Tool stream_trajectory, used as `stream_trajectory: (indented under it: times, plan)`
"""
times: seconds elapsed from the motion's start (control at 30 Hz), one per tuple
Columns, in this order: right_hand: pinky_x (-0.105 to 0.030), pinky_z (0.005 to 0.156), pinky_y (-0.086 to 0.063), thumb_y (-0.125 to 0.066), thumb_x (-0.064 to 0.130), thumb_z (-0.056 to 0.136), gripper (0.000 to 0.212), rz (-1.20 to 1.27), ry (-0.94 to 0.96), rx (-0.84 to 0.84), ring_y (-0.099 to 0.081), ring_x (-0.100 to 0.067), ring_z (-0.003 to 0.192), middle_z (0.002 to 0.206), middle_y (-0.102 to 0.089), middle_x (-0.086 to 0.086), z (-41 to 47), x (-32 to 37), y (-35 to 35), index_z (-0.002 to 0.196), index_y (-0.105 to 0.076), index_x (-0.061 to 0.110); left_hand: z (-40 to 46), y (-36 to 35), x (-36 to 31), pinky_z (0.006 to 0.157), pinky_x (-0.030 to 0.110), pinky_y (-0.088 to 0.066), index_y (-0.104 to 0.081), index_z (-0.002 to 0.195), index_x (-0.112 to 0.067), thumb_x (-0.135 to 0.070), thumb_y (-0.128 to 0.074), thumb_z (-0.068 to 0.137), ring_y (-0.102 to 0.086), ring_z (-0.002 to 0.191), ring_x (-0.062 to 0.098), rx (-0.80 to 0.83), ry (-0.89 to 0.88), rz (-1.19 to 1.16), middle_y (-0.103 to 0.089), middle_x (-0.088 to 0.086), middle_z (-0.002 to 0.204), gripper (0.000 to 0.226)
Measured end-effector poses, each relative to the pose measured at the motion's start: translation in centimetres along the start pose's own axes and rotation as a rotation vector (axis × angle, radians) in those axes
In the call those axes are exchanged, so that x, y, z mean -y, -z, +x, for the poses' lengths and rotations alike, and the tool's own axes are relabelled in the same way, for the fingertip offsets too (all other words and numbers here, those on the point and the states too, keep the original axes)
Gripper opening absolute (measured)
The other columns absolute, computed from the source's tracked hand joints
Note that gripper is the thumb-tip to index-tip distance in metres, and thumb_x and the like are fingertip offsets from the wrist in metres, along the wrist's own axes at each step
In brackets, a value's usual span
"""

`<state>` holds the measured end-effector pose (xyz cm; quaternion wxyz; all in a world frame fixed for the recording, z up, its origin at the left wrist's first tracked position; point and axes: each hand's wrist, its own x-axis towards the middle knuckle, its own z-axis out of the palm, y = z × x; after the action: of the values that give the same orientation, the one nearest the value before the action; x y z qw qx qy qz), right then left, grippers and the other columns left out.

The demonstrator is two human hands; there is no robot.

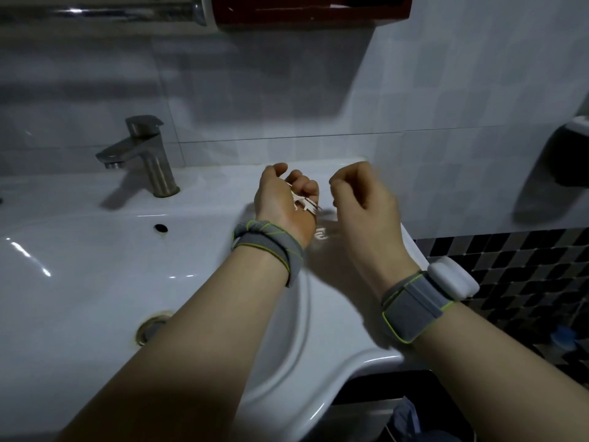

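**A:** Hands status?

**B:** Left hand (287, 202) is palm up over the right ledge of the sink (95, 266). My fingers are curled round a few white picks (302, 202) lying in the palm.

**A:** Right?

**B:** Right hand (363, 202) is just beside the left, not touching it. Fingers loosely curled, thumb near the forefinger. It's blurred, so I can't tell if it pinches anything.

**A:** Any other picks?

**B:** Loose picks (321, 233) on the ledge, below the gap between my hands, near the heel of the left palm. Can't tell if they touch it.

**A:** Surroundings?

**B:** Tap (143, 154) at back left, well apart from both hands. Overflow hole (160, 228) below it. Drain (153, 327) in the basin beside my left forearm. Grey bands on both wrists, with a white module (452, 280) on the right one. Dark dispenser (570, 154) on the wall, far right.
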<state>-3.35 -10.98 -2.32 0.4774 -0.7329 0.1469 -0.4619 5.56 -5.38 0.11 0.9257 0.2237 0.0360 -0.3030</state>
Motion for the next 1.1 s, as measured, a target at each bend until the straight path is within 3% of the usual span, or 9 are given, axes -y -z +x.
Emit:
stream_trajectory:
  times: [0.1,0.23,0.3,0.37,0.53,0.77,0.87,0.97,1.1]
  plan:
    - [-0.02,0.063,-0.044,-0.051,0.012,0.087,0.008,-0.036,0.018,0.101,-0.054,-0.008,0.067,0.073,-0.059,0.01,-0.5,0.0,0.0,0.084,-0.058,0.016,0.5,0.3,-0.1,0.04,0.016,-0.036,-0.041,0.079,-0.011,-0.008,-0.035,0.098,-0.032,0.045,0.012,0.002,0.012,-0.044,-0.036,0.002,0.065,0.019]
    - [-0.03,0.057,-0.049,-0.055,0.012,0.085,0.009,0.022,-0.025,0.205,-0.055,-0.013,0.06,0.071,-0.06,0.012,-1.1,0.0,-0.1,0.088,-0.059,0.019,0.8,0.7,0.2,0.062,0.027,-0.037,-0.037,0.074,-0.015,-0.013,-0.037,0.095,-0.038,0.045,0.014,0.022,0.04,0.054,-0.037,-0.002,0.057,0.02]
    - [-0.033,0.057,-0.051,-0.061,0.014,0.084,0.009,0.055,-0.043,0.215,-0.057,-0.018,0.061,0.073,-0.062,0.012,-1.1,0.1,-0.2,0.09,-0.062,0.021,0.4,0.3,0.1,0.057,0.025,-0.04,-0.039,0.075,-0.015,-0.015,-0.035,0.097,-0.039,0.041,0.014,0.002,0.006,0.052,-0.037,-0.001,0.058,0.022]
    - [-0.028,0.055,-0.05,-0.069,0.015,0.083,0.011,0.081,-0.055,0.22,-0.058,-0.017,0.061,0.073,-0.063,0.017,-1.1,0.1,-0.2,0.093,-0.066,0.016,-0.1,0.0,0.1,0.048,0.021,-0.039,-0.039,0.074,-0.015,-0.017,-0.034,0.099,-0.04,0.035,0.013,-0.018,-0.019,0.064,-0.037,0.0,0.059,0.025]
    - [-0.037,0.066,-0.06,-0.076,0.022,0.079,0.017,0.09,-0.086,0.226,-0.069,-0.022,0.066,0.08,-0.072,-0.001,-1.0,0.2,-0.1,0.095,-0.074,0.016,-0.9,-0.4,0.1,0.05,0.018,-0.034,-0.038,0.068,-0.016,-0.017,-0.034,0.097,-0.04,0.038,0.014,-0.066,-0.062,0.182,-0.039,-0.001,0.053,0.03]
    - [-0.026,0.073,-0.059,-0.072,0.016,0.084,0.015,0.016,-0.059,0.212,-0.072,-0.012,0.077,0.086,-0.075,0.001,-0.8,-0.1,0.0,0.098,-0.076,0.015,-1.5,-0.6,1.0,0.058,0.022,-0.038,-0.04,0.067,-0.018,-0.02,-0.037,0.097,-0.045,0.048,0.015,-0.142,-0.135,0.418,-0.051,-0.006,0.048,0.031]
    - [-0.03,0.078,-0.059,-0.071,0.014,0.083,0.017,0.048,-0.066,0.17,-0.072,-0.011,0.084,0.089,-0.076,0.003,-0.5,-0.5,-0.2,0.099,-0.076,0.015,-1.4,-0.7,1.3,0.057,0.02,-0.043,-0.039,0.073,-0.019,-0.019,-0.035,0.095,-0.05,0.046,0.013,-0.099,-0.18,0.445,-0.054,-0.008,0.049,0.022]
    - [-0.029,0.071,-0.06,-0.07,0.004,0.082,0.015,0.149,-0.14,0.159,-0.072,-0.021,0.078,0.085,-0.075,-0.006,-0.3,-0.4,-0.2,0.095,-0.075,0.01,-1.5,-0.8,1.4,0.058,0.022,-0.043,-0.042,0.072,-0.019,-0.02,-0.036,0.092,-0.051,0.049,0.016,-0.07,-0.17,0.476,-0.058,-0.005,0.054,0.021]
    - [-0.021,0.06,-0.053,-0.068,-0.005,0.081,0.014,0.288,-0.254,0.16,-0.063,-0.016,0.064,0.074,-0.066,-0.013,-0.3,0.0,-0.2,0.092,-0.071,0.003,-2.3,-1.1,1.4,0.058,0.023,-0.041,-0.047,0.06,-0.02,-0.023,-0.039,0.092,-0.049,0.05,0.018,-0.05,-0.145,0.454,-0.058,-0.005,0.051,0.033]
